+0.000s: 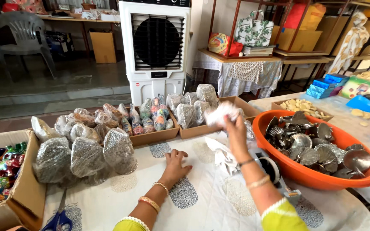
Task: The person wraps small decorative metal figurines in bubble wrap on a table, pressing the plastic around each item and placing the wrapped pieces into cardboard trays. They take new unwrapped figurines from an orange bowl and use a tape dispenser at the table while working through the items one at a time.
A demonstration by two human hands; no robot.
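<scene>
Round orange plastic basin [305, 175] is sitting at right, full of embossed silver metal dishes [313, 145]. 2 shallow cardboard trays [159, 136] along the far edge are holding plastic-wrapped bundles, and more silver-wrapped bundles [86, 156] are piling up at left. Blue-handled scissors [60, 220] are lying near the front edge. Black tape dispenser [275, 171] is sitting just behind the right forearm, partly hidden. Right hand [235, 130] is raised over the white printed tablecloth [202, 205], fingers closing around a crumpled white wrapped piece [219, 113], motion-blurred, contents unclear. Left hand [175, 164] is resting palm-down on the cloth, fingers spread, holding nothing.
</scene>
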